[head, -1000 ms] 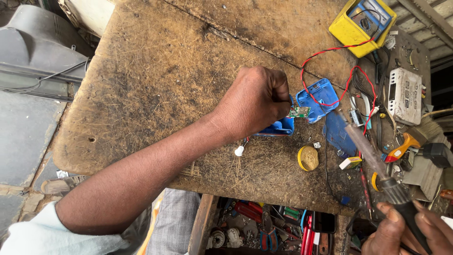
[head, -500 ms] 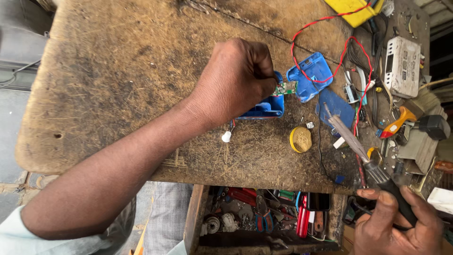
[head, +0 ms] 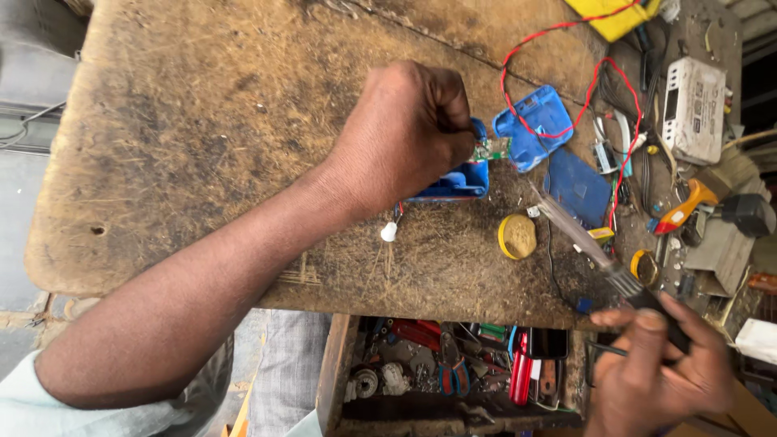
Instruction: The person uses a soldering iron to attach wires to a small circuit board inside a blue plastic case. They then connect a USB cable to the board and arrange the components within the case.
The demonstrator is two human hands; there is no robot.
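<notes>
My left hand (head: pixel 405 133) is closed over a blue plastic case (head: pixel 457 182) on the worn wooden bench (head: pixel 210 121), pinching a small green circuit board (head: pixel 490 149) at its fingertips. A white LED on thin wires (head: pixel 389 232) hangs from the case. My right hand (head: pixel 660 368) grips the black handle of a soldering iron (head: pixel 579 235) at the lower right; its metal shaft points up-left, tip a little short of the board. A blue case lid (head: pixel 534 125) and another blue panel (head: pixel 579 186) lie to the right, with a red wire (head: pixel 599 77) looping over them.
A yellow round tin (head: pixel 518 236) sits near the bench's front edge. A yellow meter (head: pixel 619 14), a white electronic box (head: pixel 692 97), an orange-handled tool (head: pixel 688 206) and loose parts crowd the right side. An open drawer (head: pixel 453 364) below holds tools.
My view has shifted, so the bench sits lower and closer. My right hand has raised the soldering iron nearer the board. My left hand keeps its hold on the case.
</notes>
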